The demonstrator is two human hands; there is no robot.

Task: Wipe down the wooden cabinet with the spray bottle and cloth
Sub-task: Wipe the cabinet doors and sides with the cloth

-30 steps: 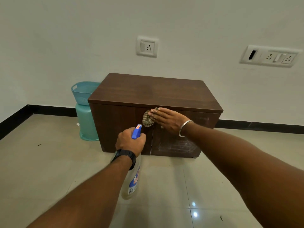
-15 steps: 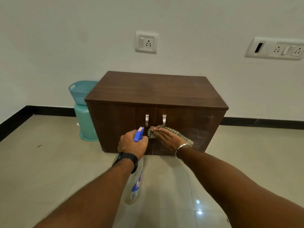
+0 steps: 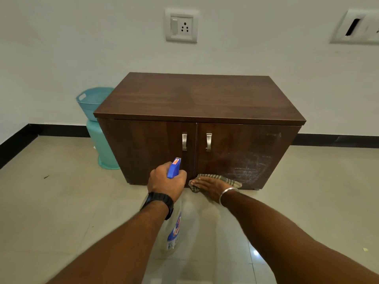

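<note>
A dark wooden cabinet [image 3: 196,99] with two doors and two metal handles stands against the white wall. My right hand [image 3: 211,186] lies flat on a striped cloth [image 3: 223,178], pressing it against the bottom edge of the right door. Whitish smears mark that door above the cloth. My left hand [image 3: 167,182], with a black watch on the wrist, grips a clear spray bottle [image 3: 173,232] by its blue trigger head, held in front of the left door with the bottle hanging down.
A teal plastic bin [image 3: 96,128] stands on the floor just left of the cabinet. Glossy beige floor tiles [image 3: 61,212] spread out in front. A wall socket [image 3: 181,25] sits above the cabinet, another switch plate [image 3: 356,27] at the upper right.
My right hand has slid the cloth down the right door, from beside the handles to the bottom edge. The view has come closer to the cabinet. The left hand holds the bottle much as before.
</note>
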